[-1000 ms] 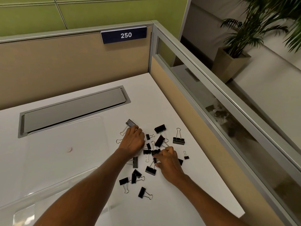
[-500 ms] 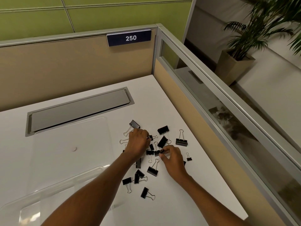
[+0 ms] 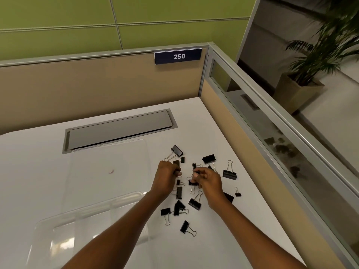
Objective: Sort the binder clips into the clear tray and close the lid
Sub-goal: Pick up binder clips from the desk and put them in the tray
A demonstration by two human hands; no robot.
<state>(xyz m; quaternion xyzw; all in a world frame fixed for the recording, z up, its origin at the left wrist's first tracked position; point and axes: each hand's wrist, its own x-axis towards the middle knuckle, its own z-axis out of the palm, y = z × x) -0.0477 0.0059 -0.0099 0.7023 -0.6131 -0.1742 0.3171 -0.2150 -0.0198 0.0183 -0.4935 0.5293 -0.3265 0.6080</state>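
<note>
- reaching forward, left hand [image 3: 167,176] curls its fingers round a clip [image 3: 176,163].
- right hand [image 3: 209,181] pinches a small clip [image 3: 195,173] at its fingertips.
- beyond the left fingers, big clip [image 3: 177,150] lies slanted, handles pointing near-left.
- tray [image 3: 93,206] sits left of the fingers, nearer.

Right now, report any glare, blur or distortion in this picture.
Head view: white glare patches sit on the clear tray near its front wall; the glass panel faintly mirrors the binder clips; the potted plant is smeared by blur; the wide-angle lens slightly bows the green wall seams.
</note>
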